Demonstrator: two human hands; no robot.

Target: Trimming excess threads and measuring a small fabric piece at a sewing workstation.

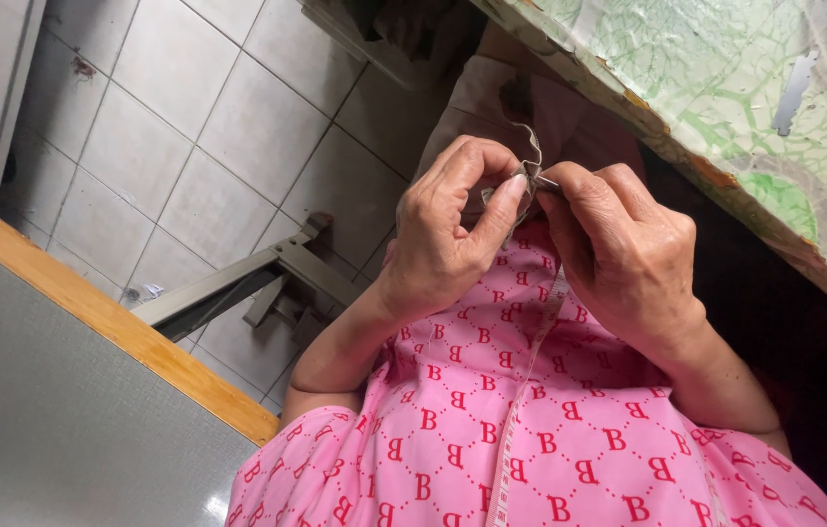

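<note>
A small piece of beige fabric point(528, 176) sits pinched between the two hands, held up in front of the person's chest and just below the edge of a table. The left hand point(448, 234) is curled nearly shut, its thumb and forefinger pressed on the fabric's left edge; the right hand point(619, 249) is likewise closed down, its fingertips gripping the same scrap from the other side, so the two hands touch at the cloth. A thin thread or strip of the fabric loops up above the fingers. A white measuring tape point(529, 385) hangs down the person's pink patterned garment point(492, 429), running from just under the hands toward the bottom of the view. The table point(726, 107) at upper right carries a green, cracked-pattern covering with a worn edge. At lower left lies a grey surface with a wooden border point(111, 327). Below is a floor of pale square tiles point(189, 127), with a grey metal frame point(257, 278) standing on it.
</note>
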